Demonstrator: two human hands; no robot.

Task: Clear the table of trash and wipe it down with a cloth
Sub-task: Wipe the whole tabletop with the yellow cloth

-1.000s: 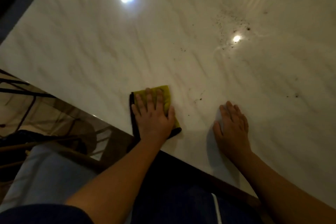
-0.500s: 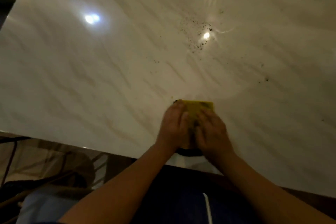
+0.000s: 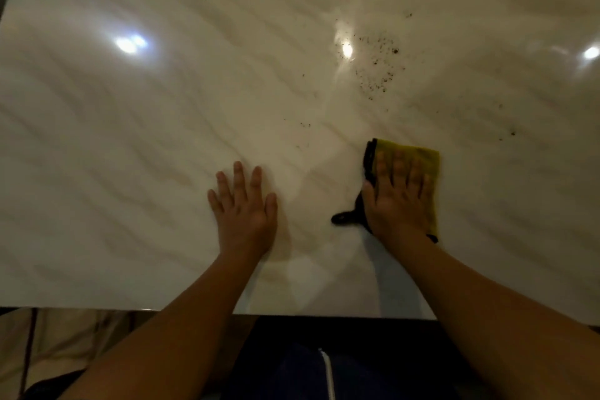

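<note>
Flat-fingered, your right hand (image 3: 397, 201) now presses the cloth (image 3: 428, 166) toward the table's (image 3: 130, 172) near edge, having taken it over from your left hand (image 3: 243, 211), which rests open alongside. Crumbs (image 3: 376, 71) lie just beyond the cloth, so the wiping likely goes there next.

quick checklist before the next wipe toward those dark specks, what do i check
1. Cloth under hand: ok, right hand lies flat on the yellow cloth.
2. Other hand out of the path: ok, left hand rests flat on the table, apart from the cloth.
3. Target found: ok, dark specks lie beyond the cloth.
4. Table clean: not ok, specks on it.
5. Cloth damp: cannot tell.
</note>
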